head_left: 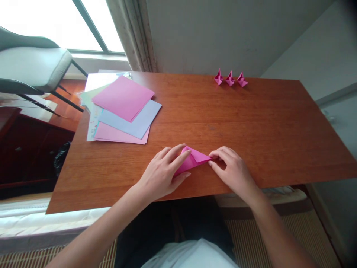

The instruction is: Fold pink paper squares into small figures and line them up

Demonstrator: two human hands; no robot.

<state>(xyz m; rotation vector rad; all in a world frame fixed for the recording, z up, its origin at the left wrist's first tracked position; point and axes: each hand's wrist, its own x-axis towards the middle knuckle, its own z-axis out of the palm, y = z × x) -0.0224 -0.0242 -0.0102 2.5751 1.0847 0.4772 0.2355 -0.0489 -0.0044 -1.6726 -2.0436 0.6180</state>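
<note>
A folded sheet of pink origami paper (196,158) lies near the front edge of the wooden table, its pointed end towards the right. Across its left part rests my left hand (170,167), fingers stretched over the paper and thumb at the near edge, pressing it to the tabletop. My right hand (227,162) pinches the right tip of the paper between thumb and index finger. Part of the paper's left side is hidden under my left fingers.
Stacked coloured paper, with a pink sheet (124,96) over a blue one (142,121), sits on the table's (251,126) left side. Three small folded pink paper figures (230,79) stand in a row at the back edge. A chair (33,67) is beyond the left end.
</note>
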